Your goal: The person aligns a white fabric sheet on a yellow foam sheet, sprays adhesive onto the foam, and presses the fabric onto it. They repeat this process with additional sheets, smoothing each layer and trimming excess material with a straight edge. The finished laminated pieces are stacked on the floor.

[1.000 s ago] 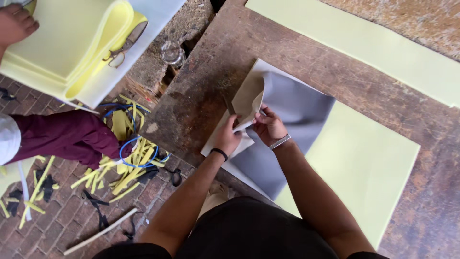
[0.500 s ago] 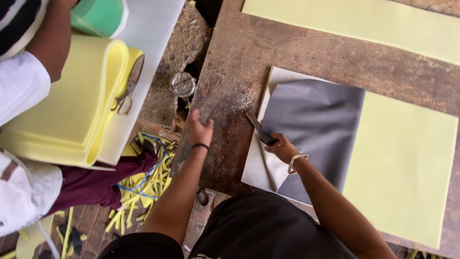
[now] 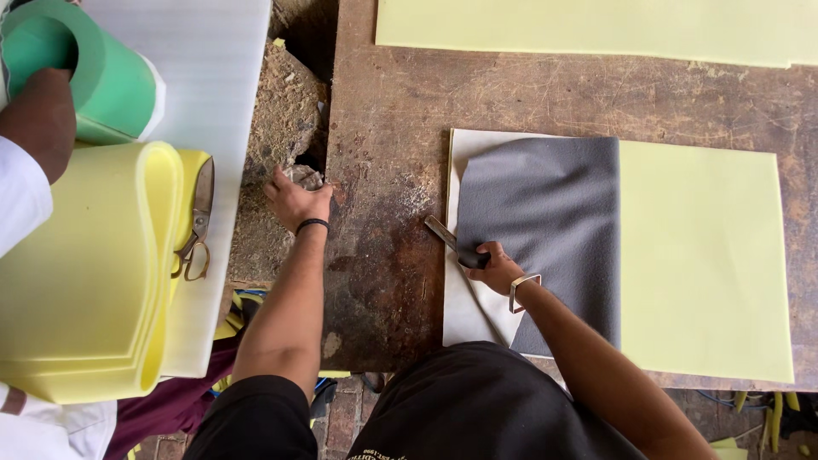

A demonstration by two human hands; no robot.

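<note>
A green roll [image 3: 81,72] stands at the top left, round and hollow, with another person's arm [image 3: 34,119] reaching into it. Below it lies a thick stack of yellow foam [image 3: 85,281], folded over at its right edge, resting on a white sheet [image 3: 217,68]; scissors [image 3: 196,221] with looped handles lie on the fold. Between that stack and the table [image 3: 392,111], a rough, crumbly stone block [image 3: 277,119] fills the gap. The table is dark, scratched wood. A long pale yellow sheet [image 3: 596,30] runs along its far edge, and a second yellow sheet [image 3: 707,255] lies at the right, reaching the near edge. On that sheet's left part lies a grey cloth [image 3: 545,230], soft and matt, with a white layer [image 3: 464,307] showing under it at the left and along the top. The right hand [image 3: 498,268], wearing a metal bracelet, is closed around the dark handle of a knife [image 3: 452,241] at the cloth's left edge, its blade pointing up and left over the white layer toward bare wood. The left hand [image 3: 296,198], with a black wristband, is stretched to the table's left edge, fingers curled over a small greyish lump [image 3: 304,176] on the stone; whether it grips the lump I cannot tell.
</note>
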